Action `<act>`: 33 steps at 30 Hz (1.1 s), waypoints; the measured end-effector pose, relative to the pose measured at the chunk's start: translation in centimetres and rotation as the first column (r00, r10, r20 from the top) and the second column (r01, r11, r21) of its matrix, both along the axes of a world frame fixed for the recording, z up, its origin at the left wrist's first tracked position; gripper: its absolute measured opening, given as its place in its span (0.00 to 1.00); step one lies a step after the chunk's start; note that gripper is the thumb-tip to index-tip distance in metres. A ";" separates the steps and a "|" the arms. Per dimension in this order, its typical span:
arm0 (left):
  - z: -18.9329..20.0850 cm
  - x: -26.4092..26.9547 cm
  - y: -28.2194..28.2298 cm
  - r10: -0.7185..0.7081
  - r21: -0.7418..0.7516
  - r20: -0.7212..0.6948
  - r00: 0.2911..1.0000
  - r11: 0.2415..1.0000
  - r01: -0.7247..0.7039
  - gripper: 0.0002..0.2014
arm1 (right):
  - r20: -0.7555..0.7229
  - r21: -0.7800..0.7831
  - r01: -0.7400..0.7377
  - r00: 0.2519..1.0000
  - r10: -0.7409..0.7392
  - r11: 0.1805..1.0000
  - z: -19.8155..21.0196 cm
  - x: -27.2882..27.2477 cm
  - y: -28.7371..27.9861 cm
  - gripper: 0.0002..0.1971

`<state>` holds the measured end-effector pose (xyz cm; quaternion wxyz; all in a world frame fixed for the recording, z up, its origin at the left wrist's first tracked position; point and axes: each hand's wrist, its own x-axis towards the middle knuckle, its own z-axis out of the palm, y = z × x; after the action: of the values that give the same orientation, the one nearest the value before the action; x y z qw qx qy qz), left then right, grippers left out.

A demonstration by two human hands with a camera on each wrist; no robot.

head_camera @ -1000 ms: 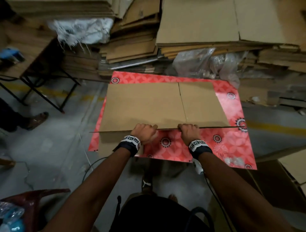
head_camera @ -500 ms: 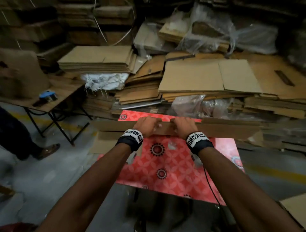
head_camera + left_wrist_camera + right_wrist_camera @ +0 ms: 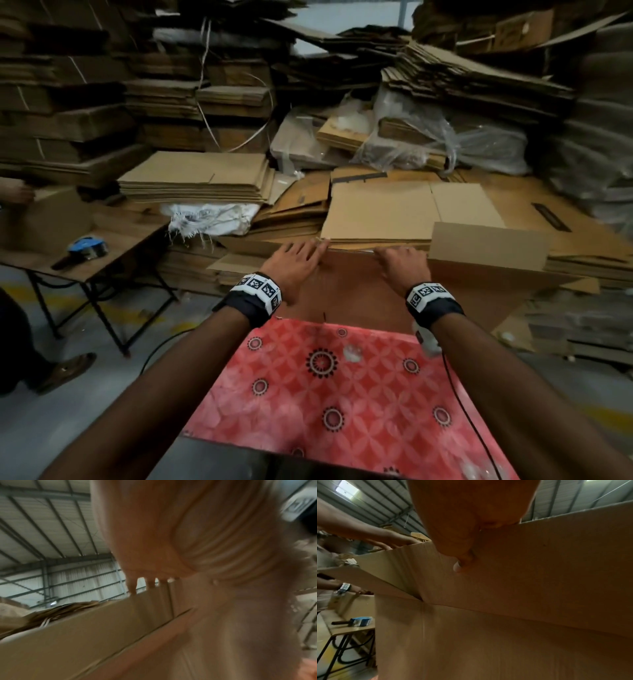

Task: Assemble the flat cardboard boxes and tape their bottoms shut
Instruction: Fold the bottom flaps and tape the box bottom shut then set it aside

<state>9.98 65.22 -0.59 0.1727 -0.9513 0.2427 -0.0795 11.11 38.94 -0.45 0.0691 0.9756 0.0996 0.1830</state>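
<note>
The cardboard box (image 3: 359, 291) stands upright on the red patterned surface (image 3: 325, 394). The left hand (image 3: 294, 263) lies on its top edge with fingers straight and slightly spread; the right hand (image 3: 400, 265) curls over that edge, thumb pressing the near flap. To square it well, I would push both sides evenly.

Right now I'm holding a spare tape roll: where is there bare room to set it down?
The near part of the red patterned tabletop, between the forearms and below the upright cardboard box, looks bare. The far part is taken: both the left hand and right hand are on the box's top edge. The side table has some room beside the blue tape dispenser.
</note>
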 end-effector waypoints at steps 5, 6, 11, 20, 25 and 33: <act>0.5 2.3 1.9 -0.037 -0.194 0.053 0.998 0.980 0.046 0.36 | 0.011 -0.030 -0.010 1.000 0.010 1.000 -0.5 0.2 0.4 0.12; 0.5 2.7 2.0 -0.047 -0.248 0.043 0.998 0.967 0.057 0.27 | 0.001 -0.037 -0.012 1.000 0.012 0.999 -0.7 0.1 0.4 0.12; -1.1 3.5 1.4 -0.022 -0.252 0.080 0.997 0.967 0.042 0.20 | -0.061 -0.018 0.020 0.998 -0.021 1.000 -2.0 -0.5 0.8 0.12; -3.2 1.6 0.7 0.020 -0.254 0.161 0.987 0.967 0.022 0.09 | -0.339 -0.183 -0.132 0.938 0.064 0.974 -0.2 -0.6 -3.5 0.26; -4.0 1.3 0.7 0.006 -0.211 0.168 0.986 0.977 0.030 0.15 | -0.374 -0.382 0.030 0.909 -0.184 0.924 -0.9 -1.0 -7.3 0.34; -3.6 0.9 0.2 -0.055 -0.274 0.188 0.981 0.956 0.106 0.11 | -0.255 -0.198 0.216 0.931 -0.263 0.956 -1.2 -2.6 -7.6 0.21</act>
<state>10.90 65.41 -4.17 0.0529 -0.9444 0.2513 -0.2052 8.46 31.38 -1.66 0.1576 0.9872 0.0034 0.0252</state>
